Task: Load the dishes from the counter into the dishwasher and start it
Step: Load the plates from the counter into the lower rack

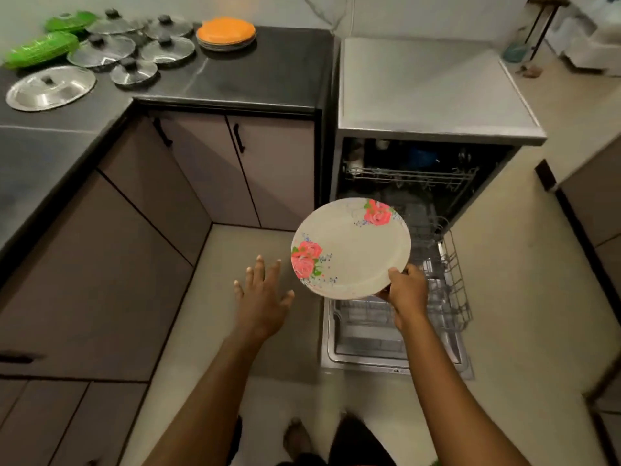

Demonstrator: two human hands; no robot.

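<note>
Right hand (405, 292) pinches the rim of a flowered plate (351, 248) over the dishwasher's pulled-out lower rack (450, 297); left hand (262, 299) hovers beside it, fingers (259, 269) spread, holding nothing. Loading is under way: next the plate likely needs tipping upright and slotting into that rack. Lids (100, 50) wait on the desk (268, 72).

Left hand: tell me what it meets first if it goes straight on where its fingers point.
Likely the cupboard door under the counter; the left hand passes left of the plate. Depth is unclear.
</note>
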